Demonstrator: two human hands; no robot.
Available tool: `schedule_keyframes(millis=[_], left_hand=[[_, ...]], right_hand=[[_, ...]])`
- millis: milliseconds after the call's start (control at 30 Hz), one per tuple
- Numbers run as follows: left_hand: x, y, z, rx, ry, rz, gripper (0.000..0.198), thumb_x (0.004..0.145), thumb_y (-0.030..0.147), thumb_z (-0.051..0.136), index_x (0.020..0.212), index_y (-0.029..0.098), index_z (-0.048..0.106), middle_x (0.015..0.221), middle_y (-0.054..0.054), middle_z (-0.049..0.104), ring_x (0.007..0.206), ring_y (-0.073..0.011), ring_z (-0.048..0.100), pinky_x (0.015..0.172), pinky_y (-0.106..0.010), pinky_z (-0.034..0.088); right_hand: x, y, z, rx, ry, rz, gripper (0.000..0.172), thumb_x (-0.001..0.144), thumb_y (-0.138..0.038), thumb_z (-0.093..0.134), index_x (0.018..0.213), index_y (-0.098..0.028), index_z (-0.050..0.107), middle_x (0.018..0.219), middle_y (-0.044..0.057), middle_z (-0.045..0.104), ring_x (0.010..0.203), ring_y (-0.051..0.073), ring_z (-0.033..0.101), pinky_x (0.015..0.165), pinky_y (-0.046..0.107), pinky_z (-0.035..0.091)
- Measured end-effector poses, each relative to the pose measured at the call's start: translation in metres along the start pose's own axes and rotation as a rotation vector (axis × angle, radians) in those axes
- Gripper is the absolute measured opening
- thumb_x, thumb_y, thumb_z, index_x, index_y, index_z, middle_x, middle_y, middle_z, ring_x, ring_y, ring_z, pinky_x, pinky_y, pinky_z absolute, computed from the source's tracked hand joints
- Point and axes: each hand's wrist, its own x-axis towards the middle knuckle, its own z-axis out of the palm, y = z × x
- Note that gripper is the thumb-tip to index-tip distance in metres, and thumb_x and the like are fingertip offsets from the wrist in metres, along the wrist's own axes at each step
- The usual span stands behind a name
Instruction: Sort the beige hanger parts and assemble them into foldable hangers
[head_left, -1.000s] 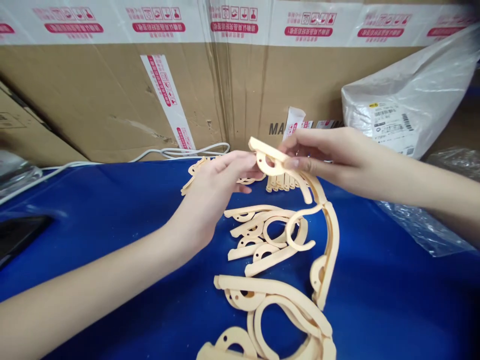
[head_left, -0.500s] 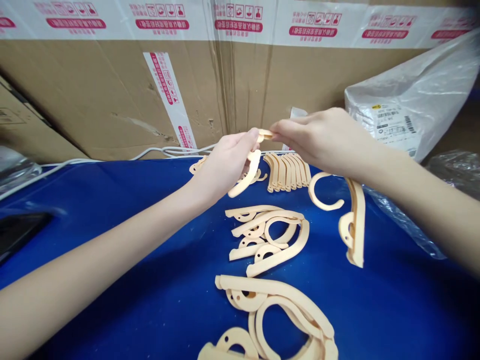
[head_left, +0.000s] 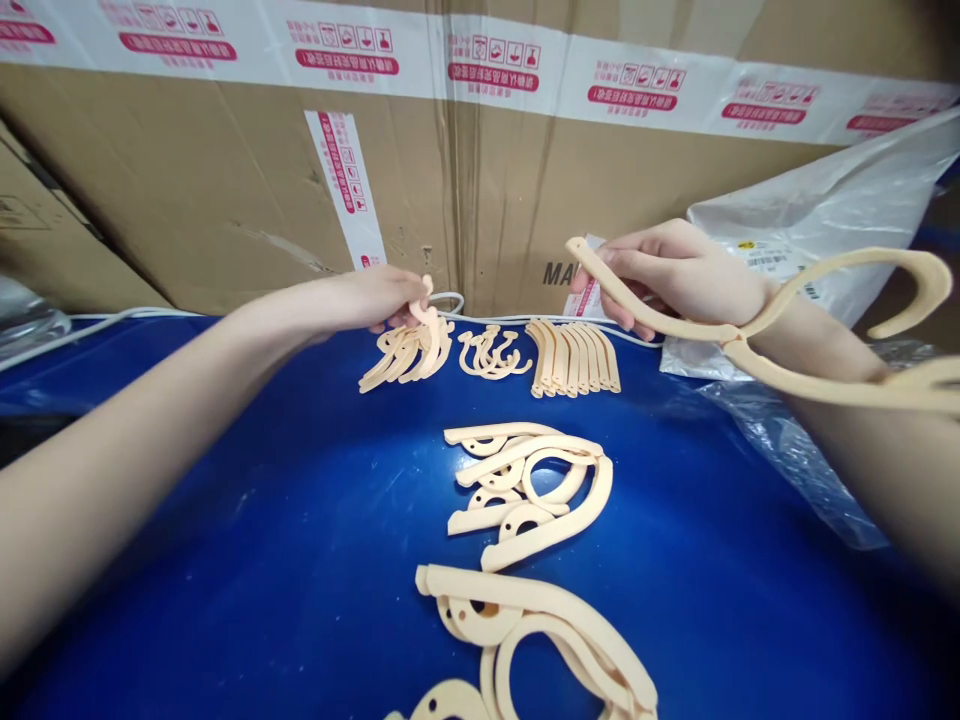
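Above the dark blue surface, my right hand (head_left: 675,275) holds a cream plastic folding hanger (head_left: 637,305); its slim arm crosses in front of my fingers, while the hook and the other arm stick out to the right over my wrist. Farther left, my left hand (head_left: 375,298) is closed on a cream curved hanger arm (head_left: 431,332) at the pile of similar hanger arms (head_left: 397,360). Its fingertips are partly hidden. To the right of that pile lie several loose hooks (head_left: 491,355) and a row of plain curved hanger arms (head_left: 574,358).
Folded hangers lie in a middle group (head_left: 551,500) and a near group (head_left: 540,590) on the blue surface (head_left: 262,560). A large cardboard box (head_left: 247,170) stands behind, with a white cable (head_left: 135,312) along its foot. Clear plastic bags (head_left: 810,460) lie at right.
My hands have moved apart. The left has gone left and down to the pile of hanger arms. The right has turned the hanger, so its hook and arm now point right instead of hanging down.
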Motion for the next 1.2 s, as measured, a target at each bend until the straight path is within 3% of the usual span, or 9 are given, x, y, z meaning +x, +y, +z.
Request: schedule_keyframes(millis=[200, 400, 433, 500, 567, 667, 867, 1033, 1200], left_hand=[[0.02, -0.039, -0.002, 0.153, -0.076, -0.039, 0.028, 0.076, 0.043, 0.056, 0.067, 0.018, 0.065, 0.073, -0.007, 0.066, 0.075, -0.0228, 0.061, 0.066, -0.03, 0.041], [0.003, -0.006, 0.008, 0.125, 0.27, -0.026, 0.047, 0.085, 0.06, 0.05, 0.093, 0.017, 0.068, 0.097, -0.013, 0.07, 0.094, -0.031, 0.062, 0.075, -0.036, 0.043], [-0.003, 0.005, 0.011, -0.08, 0.225, 0.047, 0.054, 0.09, 0.062, 0.04, 0.094, 0.016, 0.069, 0.1, -0.013, 0.071, 0.096, -0.0287, 0.063, 0.075, -0.034, 0.044], [-0.015, 0.027, 0.021, -0.526, -0.107, 0.185, 0.074, 0.092, 0.072, 0.023, 0.1, 0.017, 0.072, 0.104, -0.012, 0.072, 0.102, -0.0266, 0.064, 0.078, -0.032, 0.048], [-0.025, 0.043, 0.033, -0.748, -0.35, 0.242, 0.071, 0.091, 0.072, 0.03, 0.101, 0.016, 0.072, 0.104, -0.013, 0.072, 0.102, -0.027, 0.065, 0.084, -0.033, 0.05], [-0.032, 0.054, 0.048, -0.941, -0.318, 0.184, 0.026, 0.084, 0.039, 0.069, 0.085, 0.014, 0.069, 0.087, -0.008, 0.071, 0.088, -0.0208, 0.068, 0.08, -0.029, 0.054], [-0.036, 0.057, 0.047, -1.213, -0.177, 0.101, 0.011, 0.09, 0.011, 0.056, 0.099, 0.014, 0.062, 0.109, -0.009, 0.071, 0.092, -0.0199, 0.073, 0.078, -0.027, 0.06], [-0.043, 0.06, 0.046, -1.238, -0.289, 0.081, 0.03, 0.065, -0.008, 0.045, 0.083, 0.015, 0.051, 0.112, -0.009, 0.07, 0.103, -0.0292, 0.071, 0.093, -0.041, 0.056], [-0.05, 0.063, 0.051, -1.274, -0.347, 0.064, 0.039, 0.053, -0.005, 0.042, 0.085, 0.015, 0.052, 0.09, -0.004, 0.067, 0.08, -0.0165, 0.072, 0.068, -0.024, 0.054]], right_hand=[[-0.001, -0.006, 0.009, 0.218, 0.12, 0.059, 0.028, 0.094, -0.033, 0.055, 0.089, -0.014, 0.074, 0.049, -0.001, 0.055, 0.043, 0.008, 0.045, 0.039, 0.021, 0.033], [0.005, -0.006, 0.018, 0.447, 0.453, 0.122, 0.029, 0.095, -0.018, 0.041, 0.088, -0.015, 0.069, 0.064, -0.001, 0.058, 0.043, 0.005, 0.043, 0.039, 0.018, 0.035], [0.006, -0.006, 0.019, 0.496, 0.54, 0.144, 0.028, 0.095, -0.017, 0.041, 0.086, -0.015, 0.067, 0.069, 0.0, 0.061, 0.044, 0.004, 0.044, 0.04, 0.018, 0.035], [0.007, -0.004, 0.021, 0.559, 0.676, 0.143, 0.024, 0.094, -0.016, 0.041, 0.081, -0.016, 0.062, 0.08, 0.003, 0.067, 0.052, 0.005, 0.052, 0.048, 0.017, 0.042], [0.006, -0.003, 0.022, 0.57, 0.732, 0.098, 0.022, 0.093, -0.016, 0.041, 0.079, -0.018, 0.058, 0.09, 0.005, 0.07, 0.065, 0.007, 0.061, 0.063, 0.019, 0.05], [0.004, -0.002, 0.019, 0.51, 0.738, 0.059, 0.015, 0.086, -0.011, 0.048, 0.077, -0.019, 0.056, 0.093, 0.006, 0.072, 0.073, 0.009, 0.065, 0.074, 0.023, 0.052], [-0.004, -0.002, 0.016, -0.122, 0.486, -0.171, 0.023, 0.068, -0.009, 0.068, 0.08, -0.023, 0.054, 0.082, 0.002, 0.069, 0.076, 0.016, 0.063, 0.07, 0.029, 0.05], [-0.012, -0.013, 0.045, -1.059, 0.41, -0.218, 0.024, 0.089, -0.025, 0.052, 0.11, -0.018, 0.06, 0.092, 0.006, 0.069, 0.072, 0.018, 0.061, 0.058, 0.028, 0.037], [-0.011, -0.016, 0.061, -1.312, 0.413, -0.177, 0.032, 0.099, -0.03, 0.033, 0.105, -0.014, 0.06, 0.093, 0.01, 0.067, 0.065, 0.017, 0.059, 0.051, 0.028, 0.023]])
